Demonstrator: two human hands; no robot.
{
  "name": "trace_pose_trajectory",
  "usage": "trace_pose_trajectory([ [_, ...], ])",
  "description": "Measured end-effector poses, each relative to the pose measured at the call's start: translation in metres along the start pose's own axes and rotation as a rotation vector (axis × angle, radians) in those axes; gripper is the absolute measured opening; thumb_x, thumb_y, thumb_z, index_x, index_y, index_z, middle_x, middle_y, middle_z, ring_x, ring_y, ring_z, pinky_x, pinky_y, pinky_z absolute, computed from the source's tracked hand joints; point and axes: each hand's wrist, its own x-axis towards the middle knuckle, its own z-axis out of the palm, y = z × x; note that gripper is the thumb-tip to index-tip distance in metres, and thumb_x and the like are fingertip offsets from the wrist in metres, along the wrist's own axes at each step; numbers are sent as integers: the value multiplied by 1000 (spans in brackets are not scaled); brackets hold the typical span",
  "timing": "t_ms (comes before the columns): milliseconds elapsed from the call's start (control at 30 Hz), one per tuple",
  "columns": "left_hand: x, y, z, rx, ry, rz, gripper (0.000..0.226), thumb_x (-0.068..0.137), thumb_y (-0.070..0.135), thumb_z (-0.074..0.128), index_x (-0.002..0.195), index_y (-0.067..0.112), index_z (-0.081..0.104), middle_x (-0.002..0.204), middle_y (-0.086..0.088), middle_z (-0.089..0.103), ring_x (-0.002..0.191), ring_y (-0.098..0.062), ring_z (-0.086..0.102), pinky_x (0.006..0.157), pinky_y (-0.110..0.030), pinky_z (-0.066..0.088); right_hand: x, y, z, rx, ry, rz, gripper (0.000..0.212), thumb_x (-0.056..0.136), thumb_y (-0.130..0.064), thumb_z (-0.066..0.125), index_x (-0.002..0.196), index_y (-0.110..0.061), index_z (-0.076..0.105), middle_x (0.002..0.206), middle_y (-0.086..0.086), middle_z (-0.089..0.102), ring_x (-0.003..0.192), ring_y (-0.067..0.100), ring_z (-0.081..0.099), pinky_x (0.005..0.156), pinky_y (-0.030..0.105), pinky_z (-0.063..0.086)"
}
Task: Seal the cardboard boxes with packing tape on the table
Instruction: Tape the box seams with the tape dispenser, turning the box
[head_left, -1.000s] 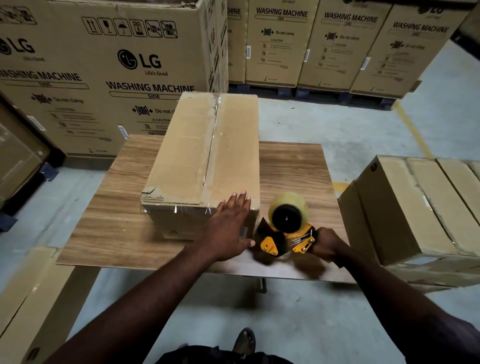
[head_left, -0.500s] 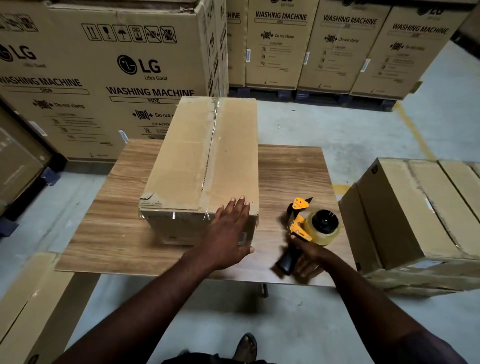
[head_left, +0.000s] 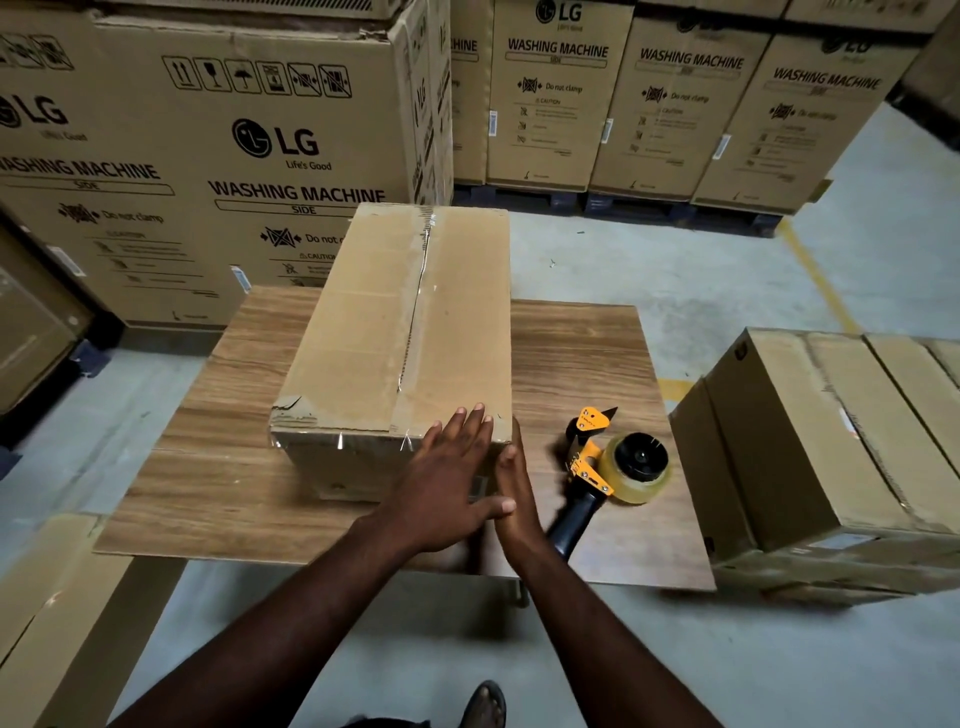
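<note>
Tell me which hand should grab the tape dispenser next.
Right. The tape dispenser lies on the table right of the box, its handle beside the right hand; the left hand lies flat on the box's near corner, farther away.

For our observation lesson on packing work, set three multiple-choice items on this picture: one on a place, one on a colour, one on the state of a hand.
1. Where is the tape dispenser?
A. on the table, right of the box
B. on top of the box
C. under the table

2. What colour is the dispenser's frame?
A. blue
B. green
C. yellow-orange

3. How is the left hand?
A. curled in a fist
B. flat, fingers straight, on the box top
C. gripping the dispenser

Answers: 1 A, it lies on its side on the wood beside the box; 2 C, its metal plates are yellow-orange; 3 B, the palm faces down at the box's near right corner.
</note>
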Motion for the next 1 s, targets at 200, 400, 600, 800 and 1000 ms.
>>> trace_pose_trajectory([
  [200, 1, 0, 4, -33, 2, -16, 114, 73, 92, 7, 161, 21, -5, 166, 4, -17, 153, -13, -16, 125, -37, -6, 12, -10, -20, 246, 24, 151, 71, 81, -86, 41, 138, -45, 51, 156, -15, 42, 147, 7, 33, 116, 35, 27],
  [400, 0, -1, 4, -25, 7, -6, 106, 77, 84, 13, 161, 21, -5, 165, 5, -18, 152, -12, -17, 125, -36, -7, 10, -2, -9, 84, 126, 25, 71, 93, -67, 53, 150, -26, 48, 148, -7, 55, 141, 12, 46, 121, 49, 31],
  [600, 0, 0, 3, -18, 4, -7, 106, 77, 83, 11, 161, 21, -5, 164, 5, -20, 152, -12, -18, 122, -32, -12, 3, 2, 8, -186, 239, -36, 50, 105, -53, 41, 152, -35, 40, 145, -10, 56, 136, 2, 49, 113, 24, 40],
  [800, 0, 1, 0, -47, 12, -10, 103, 78, 80, 11, 161, 20, -1, 165, 5, -16, 151, -9, -17, 123, -34, -8, -5, -4, 13, -412, 268, -85, 61, 105, -28, 51, 160, -20, 26, 129, -10, 61, 113, 1, 57, 84, 3, 39],
  [1000, 9, -5, -15, -288, 244, -59, 65, 91, 58, 35, 140, 21, 59, 150, 3, 50, 138, -18, 48, 113, -33, 34, -2, -15, -13, -471, 110, -186, 66, 102, -45, 49, 159, -19, 27, 149, 2, 54, 133, 11, 53, 109, 37, 45],
])
